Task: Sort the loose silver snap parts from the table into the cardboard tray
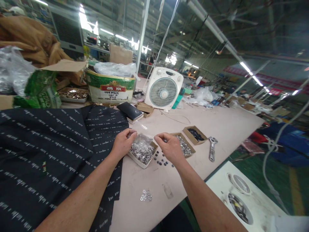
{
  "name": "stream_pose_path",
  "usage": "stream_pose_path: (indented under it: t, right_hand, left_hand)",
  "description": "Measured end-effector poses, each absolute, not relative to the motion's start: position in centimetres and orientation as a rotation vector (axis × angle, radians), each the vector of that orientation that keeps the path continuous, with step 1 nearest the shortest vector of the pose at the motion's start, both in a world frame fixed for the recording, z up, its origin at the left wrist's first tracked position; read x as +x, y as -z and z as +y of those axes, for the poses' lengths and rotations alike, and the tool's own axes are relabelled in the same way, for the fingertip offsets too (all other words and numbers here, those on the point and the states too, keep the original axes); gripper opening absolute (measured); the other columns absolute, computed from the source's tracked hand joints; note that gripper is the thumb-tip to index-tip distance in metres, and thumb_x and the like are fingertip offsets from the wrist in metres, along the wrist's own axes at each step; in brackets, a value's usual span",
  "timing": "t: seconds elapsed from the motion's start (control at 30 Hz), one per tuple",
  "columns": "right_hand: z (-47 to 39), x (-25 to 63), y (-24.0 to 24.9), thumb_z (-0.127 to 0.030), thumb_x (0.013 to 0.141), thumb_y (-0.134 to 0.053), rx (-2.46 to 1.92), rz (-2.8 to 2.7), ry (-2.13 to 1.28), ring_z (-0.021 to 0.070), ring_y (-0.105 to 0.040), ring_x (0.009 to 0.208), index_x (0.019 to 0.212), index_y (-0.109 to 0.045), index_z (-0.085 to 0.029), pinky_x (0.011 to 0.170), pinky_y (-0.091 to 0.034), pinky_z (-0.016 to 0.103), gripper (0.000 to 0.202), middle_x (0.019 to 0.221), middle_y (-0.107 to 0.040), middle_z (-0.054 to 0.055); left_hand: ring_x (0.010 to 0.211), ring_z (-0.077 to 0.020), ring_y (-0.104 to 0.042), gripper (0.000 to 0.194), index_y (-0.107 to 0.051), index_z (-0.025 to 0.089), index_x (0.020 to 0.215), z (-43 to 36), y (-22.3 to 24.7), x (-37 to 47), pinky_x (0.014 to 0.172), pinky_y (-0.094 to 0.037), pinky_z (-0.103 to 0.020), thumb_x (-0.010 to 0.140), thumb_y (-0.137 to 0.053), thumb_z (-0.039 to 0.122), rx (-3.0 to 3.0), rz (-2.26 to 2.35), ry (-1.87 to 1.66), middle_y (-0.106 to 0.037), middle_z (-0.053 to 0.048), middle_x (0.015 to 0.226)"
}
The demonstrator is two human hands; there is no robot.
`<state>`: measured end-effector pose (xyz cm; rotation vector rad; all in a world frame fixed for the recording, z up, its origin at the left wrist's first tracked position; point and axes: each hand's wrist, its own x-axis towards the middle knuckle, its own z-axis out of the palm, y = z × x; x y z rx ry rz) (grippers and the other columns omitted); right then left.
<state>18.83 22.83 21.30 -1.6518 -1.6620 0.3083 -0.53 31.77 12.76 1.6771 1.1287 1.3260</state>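
Observation:
A clear plastic bag is stretched between my two hands, above an open box of small silver metal snap parts. My left hand is closed in a pinch on the bag's left side. On the other side my right hand is also closed, fingertips together at the bag's right edge. Just beyond the right hand stands a cardboard box of silver metal parts. Several dark round snap caps lie loose between the boxes. Nearer to me is a small group of silver ring-like pieces.
Black printed fabric covers the table's left side. Further right are a box of dark parts and an adjustable wrench. A white box fan, a black notebook and a green carton stand behind.

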Motion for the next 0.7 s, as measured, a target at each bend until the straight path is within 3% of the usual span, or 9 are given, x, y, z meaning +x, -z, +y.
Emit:
stream_pose_path:
  t: [0.3,0.47,0.7]
  right_hand:
    - [23.03,18.63,-21.52,-0.033,0.089,-0.065,-1.684,-1.647,-0.329,0.0174,-0.065,0.074,0.080,-0.076,-0.021,0.073,-0.046,0.029,0.019,0.080,-0.075,0.002]
    - [22.96,18.57,-21.50,-0.041,0.090,-0.063,-1.732,-1.548,-0.400,0.0150,-0.056,0.058,0.081,-0.076,-0.020,0.059,-0.043,0.028,0.026,0.069,-0.069,0.001]
    - [23.31,18.85,-21.55,-0.041,0.088,-0.064,-1.677,-1.483,-0.370,0.0155,-0.053,0.060,0.077,-0.073,-0.019,0.061,-0.042,0.028,0.026,0.062,-0.061,-0.001]
  left_hand:
    - [0.084,-0.0187,-0.068,0.029,-0.073,0.017,0.097,31.57,-13.09,-0.46,0.079,-0.050,-0.028,0.086,-0.064,0.042,1.650,1.106,-1.329,-0.075,-0.003,0.092]
    - [0.090,-0.0203,-0.070,0.048,-0.066,0.015,0.113,31.41,-13.02,-0.39,0.084,-0.052,-0.031,0.079,-0.074,0.048,1.649,1.026,-1.277,-0.075,-0.007,0.102]
    - [0.077,-0.0179,-0.067,0.047,-0.066,0.016,0.118,31.81,-12.33,-0.20,0.077,-0.050,-0.030,0.076,-0.074,0.036,1.671,1.020,-1.217,-0.071,-0.001,0.085]
